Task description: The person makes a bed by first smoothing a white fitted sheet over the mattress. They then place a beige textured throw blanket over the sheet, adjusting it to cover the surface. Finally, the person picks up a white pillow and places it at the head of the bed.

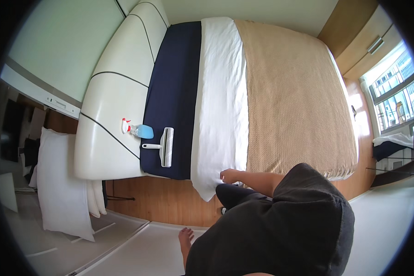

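My right hand point(229, 176) is at the near edge of the bed, over the turned-down white sheet point(222, 103). Its fingers are curled, and whether they pinch the cloth or only hang in front of it is unclear. Low on the left, my left hand point(185, 235) hangs with nothing in it, its fingers slightly apart. A white-handled lint roller point(167, 147) lies on the navy bedding point(174, 82). Beside it, a spray bottle of blue liquid point(143, 131) with a red and white trigger head lies towards the headboard.
The padded cream headboard point(115, 100) stands left of the bed. A tan woven blanket point(296, 100) covers the right part. White pillows point(62, 183) are stacked at far left. Wooden floor point(165, 195) runs along the bed's near side. A window point(396, 93) is at right.
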The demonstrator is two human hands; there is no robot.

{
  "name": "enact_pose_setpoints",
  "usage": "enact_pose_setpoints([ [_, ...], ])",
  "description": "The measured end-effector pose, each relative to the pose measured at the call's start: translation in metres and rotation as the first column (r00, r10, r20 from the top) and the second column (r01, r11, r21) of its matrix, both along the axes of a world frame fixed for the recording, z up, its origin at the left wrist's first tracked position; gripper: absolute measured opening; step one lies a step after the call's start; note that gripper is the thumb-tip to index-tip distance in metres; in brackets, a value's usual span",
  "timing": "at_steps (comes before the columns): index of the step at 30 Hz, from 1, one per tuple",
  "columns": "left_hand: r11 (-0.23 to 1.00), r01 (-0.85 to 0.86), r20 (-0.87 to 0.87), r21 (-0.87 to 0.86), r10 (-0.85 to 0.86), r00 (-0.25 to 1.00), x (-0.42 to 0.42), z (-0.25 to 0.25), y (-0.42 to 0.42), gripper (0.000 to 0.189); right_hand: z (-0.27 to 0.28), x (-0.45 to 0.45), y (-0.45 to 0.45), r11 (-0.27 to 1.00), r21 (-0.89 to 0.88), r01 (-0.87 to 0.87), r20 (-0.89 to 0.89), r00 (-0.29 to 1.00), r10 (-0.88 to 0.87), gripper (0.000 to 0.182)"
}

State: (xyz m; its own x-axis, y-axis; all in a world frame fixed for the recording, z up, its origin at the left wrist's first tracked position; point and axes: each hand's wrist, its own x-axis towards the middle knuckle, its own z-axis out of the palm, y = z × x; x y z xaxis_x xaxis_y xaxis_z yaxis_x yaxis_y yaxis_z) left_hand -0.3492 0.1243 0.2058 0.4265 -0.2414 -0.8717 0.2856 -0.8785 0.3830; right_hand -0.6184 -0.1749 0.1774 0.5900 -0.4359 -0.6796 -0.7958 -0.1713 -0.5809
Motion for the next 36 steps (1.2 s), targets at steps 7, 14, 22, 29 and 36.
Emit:
enact_pose_setpoints([
  [7, 0.938, -0.084, -0.014, -0.336, 0.084, 0.996, 0.044, -0.041, 0.041, 0.033, -0.023, -0.013, 0.062, 0.95, -0.24, 0.199, 0.087, 0.979, -0.183, 0.023],
  [14, 0.902, -0.152, -0.131, -0.404, 0.108, 0.985, 0.028, -0.071, 0.079, 0.032, -0.021, -0.033, 0.105, 0.956, -0.246, 0.156, -0.061, 0.982, -0.176, 0.026],
  [22, 0.687, 0.453, 0.684, -0.569, 0.089, 0.724, 0.144, 0.086, -0.137, 0.055, -0.023, -0.028, 0.071, 0.99, -0.057, 0.126, 0.068, 0.99, -0.122, 0.033],
  [29, 0.954, 0.293, 0.968, -0.068, -0.008, 0.251, 0.349, 0.202, -0.316, 0.093, 0.009, 0.047, -0.09, 0.967, -0.204, 0.155, 0.247, 0.963, -0.103, 0.026],
  [36, 0.969, 0.036, 0.928, 0.243, -0.243, 0.282, 0.362, 0.205, -0.362, 0.094, -0.001, 0.043, -0.107, 0.988, -0.153, 0.003, 0.109, 0.994, 0.014, 0.024],
])
